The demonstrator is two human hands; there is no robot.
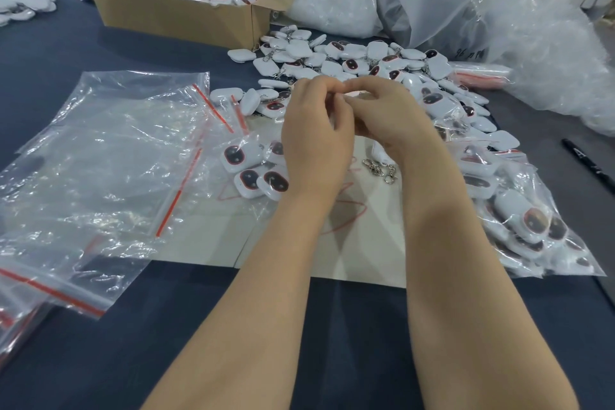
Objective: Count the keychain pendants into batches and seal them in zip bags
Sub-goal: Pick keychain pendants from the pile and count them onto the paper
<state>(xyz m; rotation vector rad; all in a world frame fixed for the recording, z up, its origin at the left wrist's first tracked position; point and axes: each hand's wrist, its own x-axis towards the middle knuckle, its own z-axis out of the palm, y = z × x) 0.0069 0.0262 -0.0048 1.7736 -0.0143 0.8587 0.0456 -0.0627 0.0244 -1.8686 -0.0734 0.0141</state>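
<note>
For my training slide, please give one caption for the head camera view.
Both hands, left hand and right hand, meet over loose keychain pendants, beside empty zip bags.

1. Empty zip bags [100,156] lie left of my hands [349,123] on the desk [233,326].
2. Loose pendants [359,60] are heaped behind them.
3. A filled bag [519,220] lies right.
4. A box [179,13] sits behind, left.

Both forearms were bare from the bottom edge of the view to the wrists, with no sleeves in sight. The left hand [316,140] and right hand [392,116] wore no gloves, rings, watch or bracelet.
</note>
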